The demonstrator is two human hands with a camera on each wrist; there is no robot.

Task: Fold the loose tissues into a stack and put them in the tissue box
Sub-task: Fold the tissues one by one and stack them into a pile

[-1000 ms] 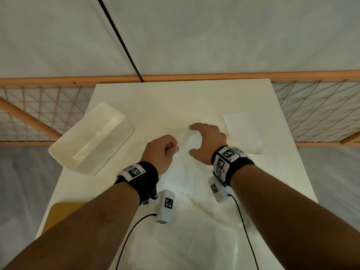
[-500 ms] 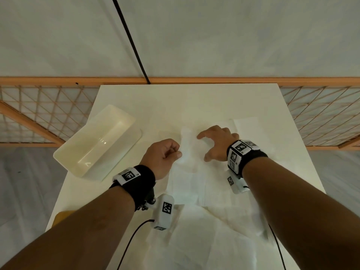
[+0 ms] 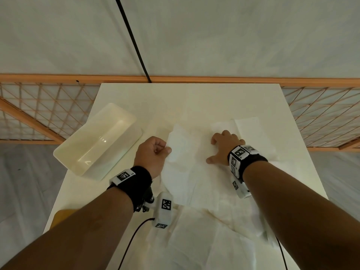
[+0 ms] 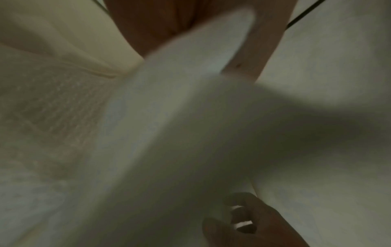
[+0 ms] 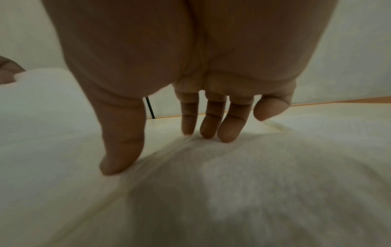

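Tissues (image 3: 196,191) are spread loose and overlapping across the white table (image 3: 175,100), filling the centre and lower middle of the head view. At left centre of that frame the tissue box (image 3: 97,141), an open cream tub, is seen lying at a slant, apart from the sheets. A raised tissue edge is pinched by the curled left hand (image 3: 152,152) at frame centre. To its right, the right hand (image 3: 224,147) is spread wide, its fingertips (image 5: 227,133) and thumb pressed onto a flat sheet. Wrist bands with printed markers are worn on both arms.
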